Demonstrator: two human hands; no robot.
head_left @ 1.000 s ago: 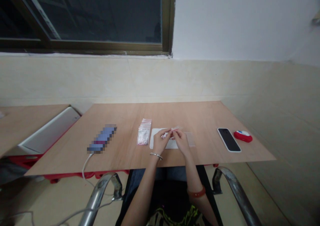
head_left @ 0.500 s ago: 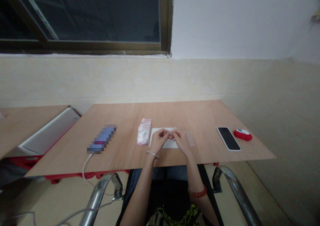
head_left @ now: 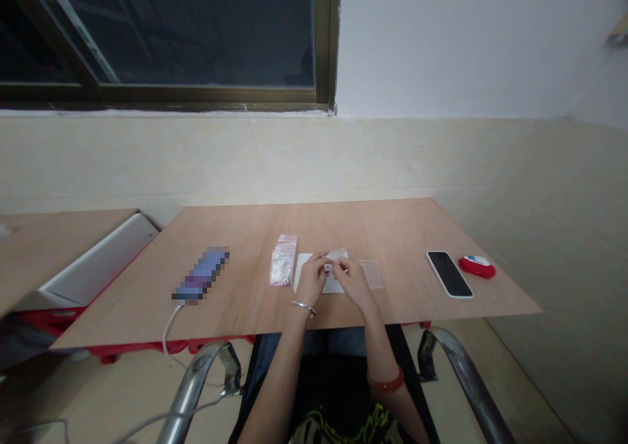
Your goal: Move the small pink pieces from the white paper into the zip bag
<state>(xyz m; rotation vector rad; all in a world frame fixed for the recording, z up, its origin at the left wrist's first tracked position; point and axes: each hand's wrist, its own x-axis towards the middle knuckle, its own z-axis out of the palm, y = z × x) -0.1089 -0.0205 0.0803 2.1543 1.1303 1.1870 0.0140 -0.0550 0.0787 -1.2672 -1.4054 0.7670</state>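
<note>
Head view: left grip, right grip pinch clear bag over white sheet.

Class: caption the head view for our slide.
Both hands hold a small translucent piece over a white sheet, beside stacked clear bags.

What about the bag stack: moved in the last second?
No, no visible shift either way: against the table, the bag stack lies in the same spot, left of the white sheet.
</note>
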